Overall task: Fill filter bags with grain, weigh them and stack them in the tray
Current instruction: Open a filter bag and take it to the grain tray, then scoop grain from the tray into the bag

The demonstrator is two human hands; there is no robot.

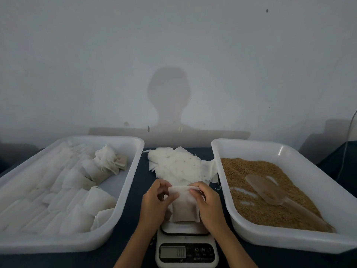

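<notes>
A filled white filter bag (184, 207) stands upright on the platform of a small digital scale (186, 248) at the front centre. My left hand (156, 202) pinches the bag's top left edge and my right hand (207, 202) pinches its top right edge. The white tray (133, 182) on the left holds several filled bags in rows. On the right, another white tray (222, 178) holds brown grain (257, 206), and a translucent scoop (270, 192) lies on the grain. A pile of empty filter bags (179, 165) lies between the trays, behind the scale.
A dark cloth covers the table (133, 225). A plain wall rises right behind the trays. A thin cable (347, 140) hangs at the far right edge.
</notes>
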